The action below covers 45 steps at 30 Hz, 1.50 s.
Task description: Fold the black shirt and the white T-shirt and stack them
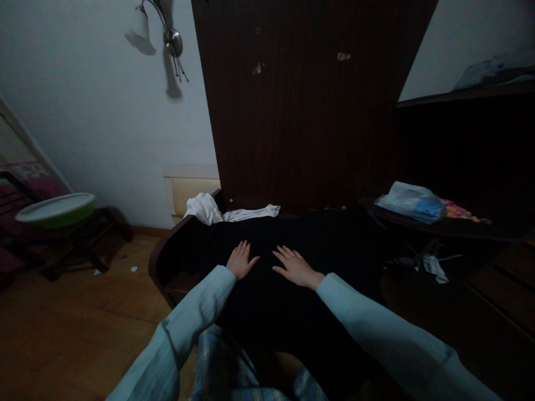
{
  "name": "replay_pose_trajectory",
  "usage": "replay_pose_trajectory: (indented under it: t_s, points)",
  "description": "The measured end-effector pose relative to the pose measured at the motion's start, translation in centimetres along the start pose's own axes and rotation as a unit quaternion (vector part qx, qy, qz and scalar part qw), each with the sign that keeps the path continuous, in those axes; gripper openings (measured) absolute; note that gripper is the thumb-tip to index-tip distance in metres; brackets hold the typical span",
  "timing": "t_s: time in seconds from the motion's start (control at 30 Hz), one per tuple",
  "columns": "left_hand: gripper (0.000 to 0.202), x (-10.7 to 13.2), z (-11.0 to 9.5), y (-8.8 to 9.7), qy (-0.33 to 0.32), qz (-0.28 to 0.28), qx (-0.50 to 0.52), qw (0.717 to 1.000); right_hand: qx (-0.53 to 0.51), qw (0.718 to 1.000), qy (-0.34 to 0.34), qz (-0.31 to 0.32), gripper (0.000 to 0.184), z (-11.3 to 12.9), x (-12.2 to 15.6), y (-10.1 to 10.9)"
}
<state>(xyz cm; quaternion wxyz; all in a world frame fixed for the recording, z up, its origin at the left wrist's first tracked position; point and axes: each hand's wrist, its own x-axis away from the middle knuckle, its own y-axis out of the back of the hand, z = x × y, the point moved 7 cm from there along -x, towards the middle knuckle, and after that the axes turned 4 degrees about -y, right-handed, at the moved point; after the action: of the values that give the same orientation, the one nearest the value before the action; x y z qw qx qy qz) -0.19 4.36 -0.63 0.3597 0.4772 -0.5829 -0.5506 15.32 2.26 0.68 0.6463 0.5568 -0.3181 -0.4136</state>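
Note:
A black cloth (267,301) is spread in front of me over a dark wooden piece of furniture (161,256); in the dim light its folds and kind cannot be made out. On its left part lies my left hand (241,260), palm down with the fingers stretched. My right hand (297,268) rests flat on the same cloth a short way to the right, fingers apart. Neither hand grips anything. Behind the cloth, a crumpled white cloth (204,208) lies along the back edge, with a narrow part reaching right.
A dark wooden panel (301,122) rises at the back. To the right, a plastic bag (412,200) sits on a dark shelf. A green basin with a whitish top (58,209) rests on a low stool at left. A lamp (140,30) hangs on the wall.

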Motion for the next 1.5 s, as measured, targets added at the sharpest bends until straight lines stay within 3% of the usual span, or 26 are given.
replay_pose_trajectory:
  t_s: [0.1,0.17,0.23,0.33,0.43,0.5,0.6,0.8,0.93,1.07,1.27,1.33,1.43,1.5]
  points:
    - [0.054,1.0,-0.1,0.3,-0.024,0.008,0.041,0.999,0.011,0.999,-0.034,0.01,0.051,0.5,-0.8,1.1]
    - [0.045,2.1,0.4,1.5,-0.039,-0.019,0.074,0.996,0.007,0.999,-0.032,-0.019,0.05,1.2,-1.3,1.4]
    - [0.037,4.0,1.9,3.9,-0.028,-0.115,0.086,0.989,-0.004,0.999,-0.002,-0.052,0.049,1.8,-1.5,1.1]
    - [0.029,9.0,4.8,8.0,0.047,-0.303,0.039,0.951,-0.022,0.997,0.027,-0.064,0.045,2.0,-1.3,-0.4]
    - [0.029,13.8,7.1,9.6,0.14,-0.368,-0.017,0.919,-0.025,0.997,0.022,-0.071,0.044,1.7,-1.0,-1.2]
    - [0.034,15.6,8.3,9.2,0.188,-0.351,-0.036,0.917,-0.023,0.997,0.021,-0.073,0.044,1.7,-1.0,-1.1]
    - [0.042,15.7,9.9,7.5,0.211,-0.294,-0.005,0.932,-0.026,0.997,0.022,-0.072,0.043,1.8,-1.0,-0.8]
    - [0.035,11.6,12.2,5.3,0.181,-0.231,0.139,0.946,-0.035,0.996,0.024,-0.074,0.043,1.8,-1.0,-0.8]
    - [0.039,9.6,12.9,6.2,0.176,-0.223,0.176,0.942,-0.035,0.997,0.023,-0.07,0.044,1.7,-1.0,-0.9]
    - [0.046,9.0,12.3,9.6,0.159,-0.287,0.125,0.936,-0.037,0.997,0.023,-0.071,0.044,1.7,-1.1,-1.0]
    - [0.054,6.0,9.1,14.5,0.121,-0.266,-0.027,0.956,-0.043,0.996,0.019,-0.074,0.044,1.6,-1.1,-1.1]
    - [0.055,5.0,6.5,14.6,0.036,-0.229,-0.045,0.972,-0.045,0.996,0.021,-0.076,0.043,1.7,-1.1,-1.0]
    - [0.056,5.3,1.8,12.4,-0.141,-0.151,-0.025,0.978,-0.045,0.996,0.022,-0.075,0.043,1.8,-1.1,-0.9]
    - [0.061,6.7,0.3,10.7,-0.181,-0.159,-0.025,0.97,-0.045,0.996,0.02,-0.073,0.044,1.8,-1.1,-0.8]
